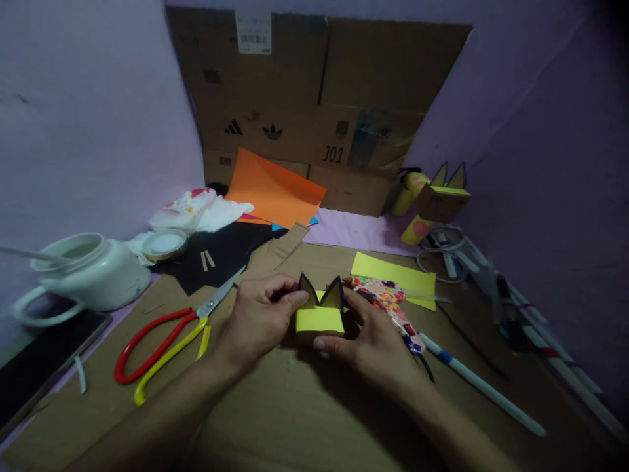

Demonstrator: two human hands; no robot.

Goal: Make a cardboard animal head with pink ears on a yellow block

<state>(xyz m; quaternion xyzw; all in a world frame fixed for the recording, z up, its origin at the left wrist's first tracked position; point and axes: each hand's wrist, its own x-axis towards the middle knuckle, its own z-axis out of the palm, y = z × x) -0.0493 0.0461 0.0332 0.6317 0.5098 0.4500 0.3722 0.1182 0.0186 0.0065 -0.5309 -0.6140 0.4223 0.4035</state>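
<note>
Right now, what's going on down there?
A person's left hand pinches one pointed ear of a small yellow-topped cardboard piece, while the right hand holds its other side. Scissors lie to the left, a flower-patterned glue gun to the right, and a similar eared piece sits at the back right.

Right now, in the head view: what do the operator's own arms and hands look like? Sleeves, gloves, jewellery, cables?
Bare, ungloved human left hand and right hand. The uncovered left forearm and right forearm taper toward the wrists. No sleeve, watch, bracelet or ring shows, nor any attached cable. Some fingers are partly hidden, and the light is too dim for fine skin markings.
</note>
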